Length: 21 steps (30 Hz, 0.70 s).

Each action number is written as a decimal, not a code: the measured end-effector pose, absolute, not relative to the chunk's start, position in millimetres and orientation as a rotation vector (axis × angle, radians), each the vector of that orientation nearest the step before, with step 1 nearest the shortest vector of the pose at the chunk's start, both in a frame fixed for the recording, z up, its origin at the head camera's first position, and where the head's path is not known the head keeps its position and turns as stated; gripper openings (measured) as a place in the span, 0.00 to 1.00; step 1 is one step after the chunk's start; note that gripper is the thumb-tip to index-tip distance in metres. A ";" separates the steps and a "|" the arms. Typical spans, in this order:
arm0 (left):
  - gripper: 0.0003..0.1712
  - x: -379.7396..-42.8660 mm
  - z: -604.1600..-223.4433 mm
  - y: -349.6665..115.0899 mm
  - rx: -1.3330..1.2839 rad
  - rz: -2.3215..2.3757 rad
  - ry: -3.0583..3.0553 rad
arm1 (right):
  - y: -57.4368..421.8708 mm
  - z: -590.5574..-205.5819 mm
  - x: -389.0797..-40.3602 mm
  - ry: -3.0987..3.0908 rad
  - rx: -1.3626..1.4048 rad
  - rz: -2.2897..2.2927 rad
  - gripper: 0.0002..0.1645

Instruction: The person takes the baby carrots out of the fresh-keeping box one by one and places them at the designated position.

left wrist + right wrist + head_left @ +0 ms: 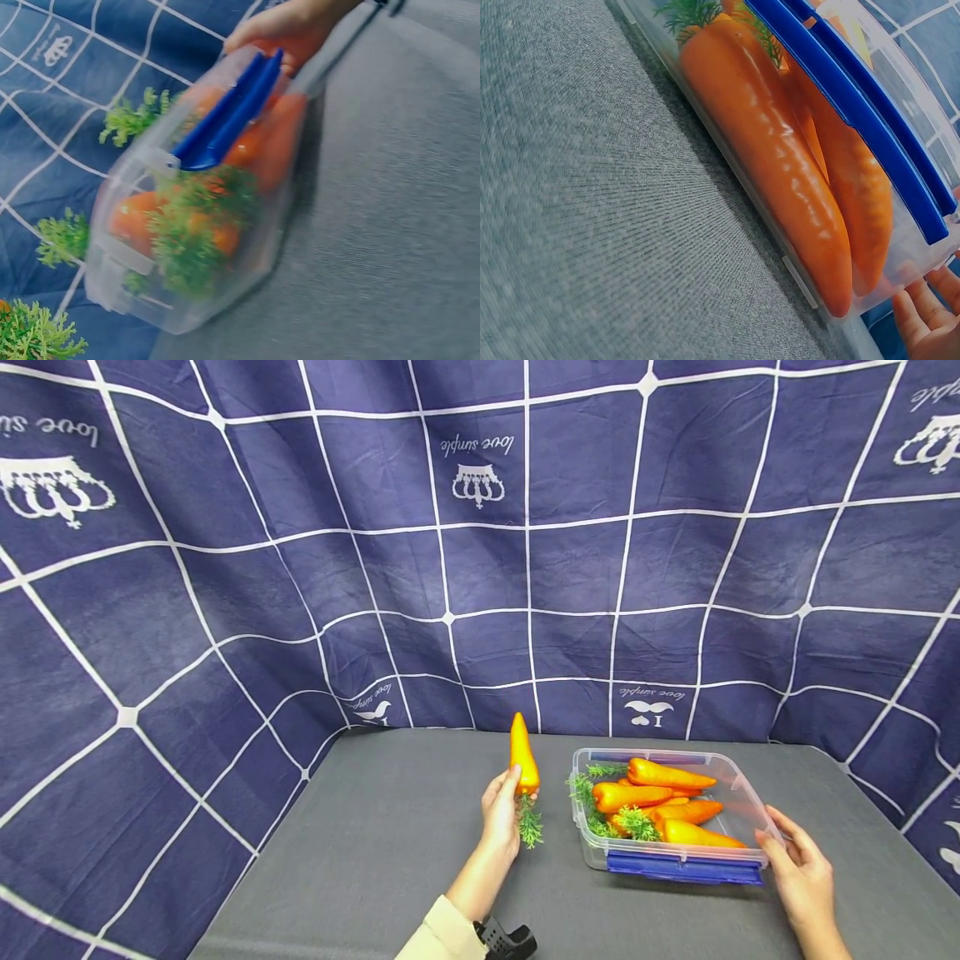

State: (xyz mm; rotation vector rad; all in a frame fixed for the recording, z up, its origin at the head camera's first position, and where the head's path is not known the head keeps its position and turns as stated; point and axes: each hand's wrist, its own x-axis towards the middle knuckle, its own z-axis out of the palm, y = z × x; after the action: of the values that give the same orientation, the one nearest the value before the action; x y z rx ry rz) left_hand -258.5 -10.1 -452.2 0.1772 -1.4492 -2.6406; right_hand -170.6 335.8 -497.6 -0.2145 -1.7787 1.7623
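Orange and glossy, one carrot (524,753) is clamped between the thumb and fingers of the left hand (500,810); its tip points to 12 o'clock, overlapping the blue curtain (405,568) in the head view, and its green leaves (531,828) hang toward 5 o'clock. Well apart, between 3 and 4 o'clock from that hand, the right hand (804,868) grips the 4 o'clock corner of a clear plastic box (592,856), thumb at the rim and fingers against the outer wall; the box lies between the two hands.

Inside it several more carrots (671,774) are heaped over one another; their tips point mostly toward 3 o'clock, and their leafy tops (637,823) crowd the 9 o'clock end; a blue latch (684,867) runs along the 6 o'clock side. Seen from the right wrist, two carrots lie along the clear wall, tips toward 5 o'clock; whether the box's base rests flat cannot be told.

Cream sleeve (446,935) fabric shows at 7 o'clock from the left hand, a black wrist device (504,938) at 6; beneath everything spreads a grey table (360,860); beyond, the curtain rises at 12 o'clock, with white grid lines and upside-down crowns.
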 end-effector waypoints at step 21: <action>0.21 -244.9 -488.8 5.5 0.143 -2.544 -1.773 | 334.7 -496.4 -169.5 -1.802 -0.248 1.732 0.25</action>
State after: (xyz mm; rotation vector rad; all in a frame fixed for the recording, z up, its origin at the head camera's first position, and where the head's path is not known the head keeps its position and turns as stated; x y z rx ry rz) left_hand -244.9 5.5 -488.8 0.1435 -1.7734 -2.5439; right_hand -169.5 334.7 -496.4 -0.2480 -1.8023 1.7322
